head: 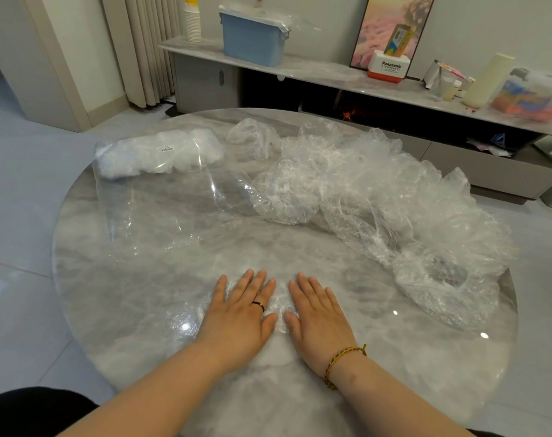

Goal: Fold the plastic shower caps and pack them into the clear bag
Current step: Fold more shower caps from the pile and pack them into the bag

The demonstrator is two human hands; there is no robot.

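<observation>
On the left of the round marble table (110,310) lies the clear bag (148,209). Its long axis runs from the far side toward the person. The far end is stuffed with a bundle of white folded caps (161,156) under a small label (165,149), and the empty near part lies slack and glossy on the tabletop. Where the bag's mouth ends cannot be traced through the clear film. At the near middle, the left hand (243,310) lies palm down, fingers straight and slightly fanned, pointing away from the person. It wears a dark ring (259,305) and grips nothing. It presses flat on a shower cap (279,305) spread on the table. The cap's crinkled, gathered edge shows in the gap between the two hands. The rest of it is so transparent that its outline and long axis cannot be told. Just beside it, the right hand (315,313) lies the same way, fingers extended and close together, palm flat on the same cap, with a braided bracelet (344,357) at the wrist. To the right, a pile of loose shower caps (378,190), crumpled and unfolded, stretches in a long band from the far middle of the table round to its near right edge, well apart from the hands.
</observation>
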